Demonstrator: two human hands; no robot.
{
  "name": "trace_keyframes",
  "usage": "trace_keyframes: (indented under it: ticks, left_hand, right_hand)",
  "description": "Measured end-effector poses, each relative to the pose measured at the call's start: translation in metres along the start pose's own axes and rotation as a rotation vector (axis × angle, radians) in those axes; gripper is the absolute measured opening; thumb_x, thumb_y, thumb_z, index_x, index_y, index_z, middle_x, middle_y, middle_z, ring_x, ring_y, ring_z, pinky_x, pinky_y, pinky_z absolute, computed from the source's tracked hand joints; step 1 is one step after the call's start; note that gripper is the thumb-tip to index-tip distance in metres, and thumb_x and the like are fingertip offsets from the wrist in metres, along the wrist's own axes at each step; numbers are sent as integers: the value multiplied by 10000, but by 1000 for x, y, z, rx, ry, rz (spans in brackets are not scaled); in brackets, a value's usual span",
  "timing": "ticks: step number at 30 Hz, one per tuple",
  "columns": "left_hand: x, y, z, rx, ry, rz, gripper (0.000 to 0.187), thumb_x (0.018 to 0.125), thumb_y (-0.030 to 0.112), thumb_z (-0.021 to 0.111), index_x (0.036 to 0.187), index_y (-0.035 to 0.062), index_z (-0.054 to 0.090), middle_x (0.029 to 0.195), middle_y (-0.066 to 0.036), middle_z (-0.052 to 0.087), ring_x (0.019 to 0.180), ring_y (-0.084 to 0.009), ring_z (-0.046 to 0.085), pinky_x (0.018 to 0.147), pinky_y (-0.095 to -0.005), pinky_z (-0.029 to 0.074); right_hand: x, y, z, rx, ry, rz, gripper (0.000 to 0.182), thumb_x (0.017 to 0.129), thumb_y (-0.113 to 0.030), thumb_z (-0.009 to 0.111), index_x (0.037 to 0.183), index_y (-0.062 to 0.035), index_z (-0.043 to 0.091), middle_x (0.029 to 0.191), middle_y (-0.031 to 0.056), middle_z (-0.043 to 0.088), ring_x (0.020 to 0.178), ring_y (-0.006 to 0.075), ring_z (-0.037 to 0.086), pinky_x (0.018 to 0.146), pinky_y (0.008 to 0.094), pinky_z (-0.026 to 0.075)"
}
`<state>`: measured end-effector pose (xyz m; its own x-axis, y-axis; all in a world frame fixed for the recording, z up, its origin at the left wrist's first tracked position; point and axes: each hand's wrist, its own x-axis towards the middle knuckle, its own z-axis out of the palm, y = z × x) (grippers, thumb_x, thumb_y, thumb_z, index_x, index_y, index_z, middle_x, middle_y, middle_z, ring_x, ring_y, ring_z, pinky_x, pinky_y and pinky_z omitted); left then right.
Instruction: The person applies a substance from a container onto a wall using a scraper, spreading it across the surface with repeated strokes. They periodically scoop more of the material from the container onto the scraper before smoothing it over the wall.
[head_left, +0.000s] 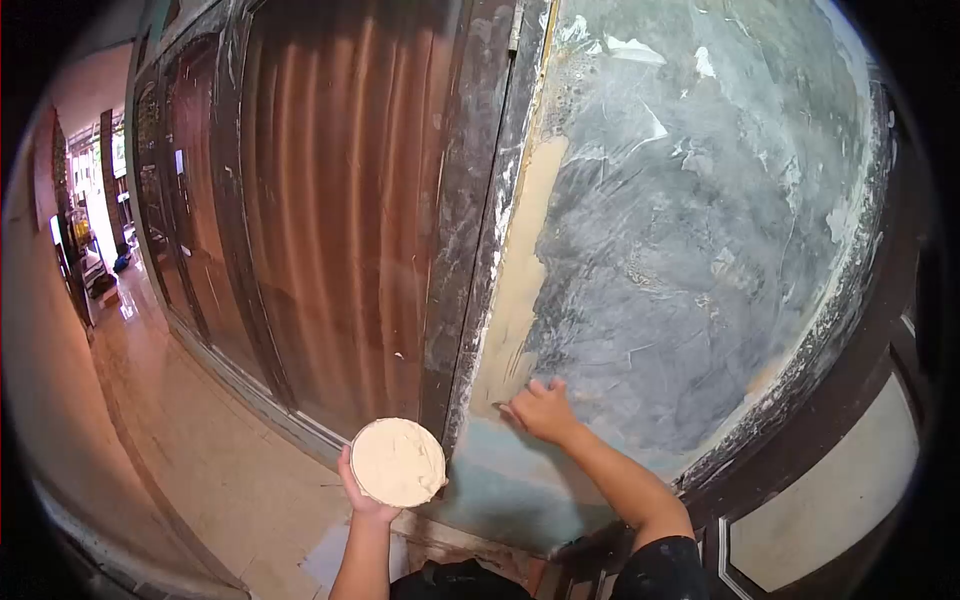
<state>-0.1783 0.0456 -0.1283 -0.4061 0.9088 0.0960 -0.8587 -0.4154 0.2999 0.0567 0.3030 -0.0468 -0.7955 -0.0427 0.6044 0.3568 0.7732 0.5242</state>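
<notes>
My left hand is closed around the side of a round tub filled with thick cream-coloured paste, its surface ridged and a lump hanging at the right rim. My right hand is closed in a pinch against the wall, at the lower end of a cream strip. A small dark edge shows at its fingertips, but what it holds is mostly hidden. The strip runs up along the door frame, with streaks just above the hand. Around it spreads the patchy grey wall, turning pale green below.
Left of the strip stands a dark wooden frame with a glass pane and brown curtain behind it. A dark panelled door is at the right. Tiled floor leads to a bright opening at the far left.
</notes>
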Motion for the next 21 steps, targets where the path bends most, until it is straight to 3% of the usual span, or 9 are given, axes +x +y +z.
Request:
trace_keyframes:
  ticks: [3, 4, 6, 9, 10, 13, 17, 19, 21]
  left_hand:
    - [-4, 1, 10, -9, -28, -35, 825, 959, 745, 368, 1501, 146, 537, 1510, -159, 555, 1316, -494, 555, 977, -857, 398]
    - [-2, 0, 7, -11, -27, -37, 825, 959, 745, 368, 1501, 146, 537, 1510, -159, 555, 1316, -494, 555, 977, -857, 398]
    - [-1, -3, -5, 11, 12, 1, 827, 959, 744, 370, 1509, 147, 529, 1516, -162, 548, 1326, -493, 547, 979, -857, 396]
    - [-4, -4, -7, 7, 9, -14, 832, 958, 743, 376, 1512, 140, 525, 1523, -160, 543, 1342, -483, 534, 989, -827, 415]
    - [-5, -4, -8, 9, 9, -16, 832, 958, 743, 376, 1512, 140, 525, 1523, -160, 543, 1342, -483, 534, 989, -827, 415]
    - [-6, -2, -2, 27, 11, -26, 841, 958, 744, 377, 1513, 129, 522, 1525, -159, 542, 1339, -481, 535, 998, -823, 413]
    - [-7, -2, 2, 29, -28, -11, 835, 962, 741, 375, 1516, 133, 521, 1532, -151, 536, 1347, -464, 537, 1026, -793, 419]
    - [-8, -3, 5, 49, -3, 24, 824, 965, 738, 372, 1517, 144, 522, 1541, -153, 524, 1352, -463, 533, 1024, -797, 416]
    - [-11, -3, 3, -18, 12, -13, 830, 962, 742, 373, 1515, 141, 521, 1544, -158, 517, 1350, -471, 529, 1014, -809, 413]
  right_hand:
    - [37, 36, -34, -148, 181, 189, 260, 897, -382, 754, 742, -208, 639, 705, -22, 559, 762, 221, 534, 728, 459, 277]
    - [48, 45, -49, -149, 178, 189, 260, 897, -382, 754, 742, -208, 639, 705, -22, 559, 762, 221, 534, 728, 459, 277]
    - [62, 56, -70, -77, 378, 359, 261, 893, -365, 763, 726, -207, 640, 705, -21, 560, 745, 226, 525, 740, 463, 277]
    - [44, 36, -49, -8, 280, 302, 259, 893, -357, 765, 723, -205, 643, 697, -19, 556, 750, 232, 523, 745, 473, 277]
    - [34, 22, -40, 8, 144, 207, 277, 891, -370, 767, 715, -205, 629, 681, -22, 553, 767, 229, 522, 752, 478, 283]
    - [15, 0, -14, 25, 106, -34, 309, 901, -395, 758, 706, -204, 615, 684, -35, 562, 794, 216, 523, 735, 481, 311]
    - [50, 48, -44, -74, 102, 122, 302, 880, -375, 781, 698, -206, 608, 714, -42, 598, 791, 221, 531, 751, 479, 300]
    - [71, 63, -74, -127, 366, 299, 284, 881, -338, 780, 699, -195, 615, 706, -34, 585, 784, 230, 532, 751, 482, 291]
    - [64, 55, -71, -82, 357, 326, 273, 880, -326, 780, 702, -191, 624, 701, -27, 577, 774, 235, 528, 744, 486, 291]
